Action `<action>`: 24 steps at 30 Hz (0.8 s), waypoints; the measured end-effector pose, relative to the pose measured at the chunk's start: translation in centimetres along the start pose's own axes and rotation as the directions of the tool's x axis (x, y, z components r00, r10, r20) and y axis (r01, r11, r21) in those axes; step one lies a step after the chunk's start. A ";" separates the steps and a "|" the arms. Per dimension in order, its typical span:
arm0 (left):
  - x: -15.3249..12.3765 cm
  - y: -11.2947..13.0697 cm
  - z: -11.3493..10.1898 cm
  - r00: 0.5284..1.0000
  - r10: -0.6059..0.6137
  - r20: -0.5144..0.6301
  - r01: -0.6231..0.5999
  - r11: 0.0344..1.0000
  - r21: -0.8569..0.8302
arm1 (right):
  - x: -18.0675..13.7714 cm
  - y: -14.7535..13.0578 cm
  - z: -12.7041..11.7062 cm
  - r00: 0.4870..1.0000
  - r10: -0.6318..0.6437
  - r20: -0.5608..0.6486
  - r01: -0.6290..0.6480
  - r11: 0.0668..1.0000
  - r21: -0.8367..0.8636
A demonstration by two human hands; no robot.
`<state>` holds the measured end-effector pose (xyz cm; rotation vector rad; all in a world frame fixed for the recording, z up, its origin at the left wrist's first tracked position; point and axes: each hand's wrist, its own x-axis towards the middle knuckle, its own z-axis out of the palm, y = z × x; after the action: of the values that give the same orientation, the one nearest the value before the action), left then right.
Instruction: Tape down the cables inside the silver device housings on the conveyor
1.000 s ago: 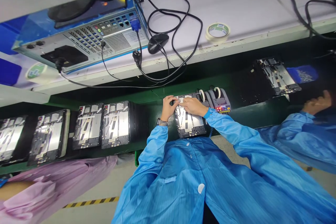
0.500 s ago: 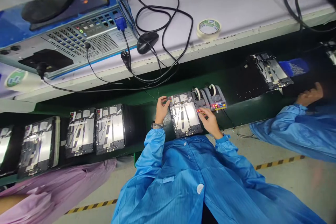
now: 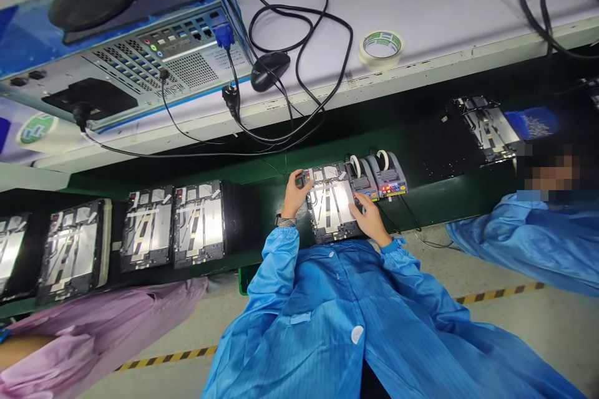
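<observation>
An opened tablet (image 3: 333, 215), with its silver battery area and black inner parts exposed, lies in front of me at the bench edge. My left hand (image 3: 296, 194) grips its upper left corner, thumb over the top and fingers round the side. On the opposite side, my right hand (image 3: 369, 218) has its thumb over the tablet's right edge and its fingers curled beside it. Just beyond that hand stand two grey tape dispensers, a near one (image 3: 363, 182) and a farther one (image 3: 390, 174) with lit red digits; each carries a roll of white tape.
More opened tablets, such as this one (image 3: 199, 224), line the dark green bench on my left. Another tablet (image 3: 486, 128) lies right, by a co-worker's blue sleeve (image 3: 510, 230). The shelf above bears a computer case (image 3: 182, 72), mouse (image 3: 270, 70), cables and a tape roll (image 3: 381, 48).
My right hand has moved left from beside the near dispenser onto the tablet's right edge. My left thumb has come further over the tablet's corner. The whole view has shifted slightly.
</observation>
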<state>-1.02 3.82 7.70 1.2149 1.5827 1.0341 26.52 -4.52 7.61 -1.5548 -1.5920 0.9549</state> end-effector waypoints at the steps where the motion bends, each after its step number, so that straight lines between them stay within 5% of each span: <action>1: 0.1 0.0 0.2 1.000 0.001 -0.007 0.000 1.000 0.013 | -0.1 0.0 0.1 1.000 0.001 0.001 -0.001 1.000 0.005; 6: -1.0 -0.3 0.9 0.997 -0.051 -0.066 0.046 0.997 -0.062 | -0.5 -0.2 0.3 1.000 0.014 0.003 -0.014 0.998 0.059; 9: -5.2 -0.8 1.2 0.985 -0.137 -0.106 0.126 0.987 -0.102 | -0.7 -0.2 0.3 0.999 0.045 0.015 -0.046 0.994 0.100; 15: -14.3 0.8 2.5 0.983 -0.170 0.070 0.174 0.983 -0.058 | -1.0 -1.1 0.1 1.000 0.003 0.015 -0.005 0.995 0.097; 24: -16.4 3.9 -0.9 0.991 -0.120 -0.065 0.112 0.987 -0.115 | -2.6 -6.5 -0.5 0.988 -0.061 0.141 0.052 0.996 0.068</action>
<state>1.57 -11.56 14.08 1.0083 1.6090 1.0856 23.96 -7.15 13.60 -1.4166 -1.6778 1.0965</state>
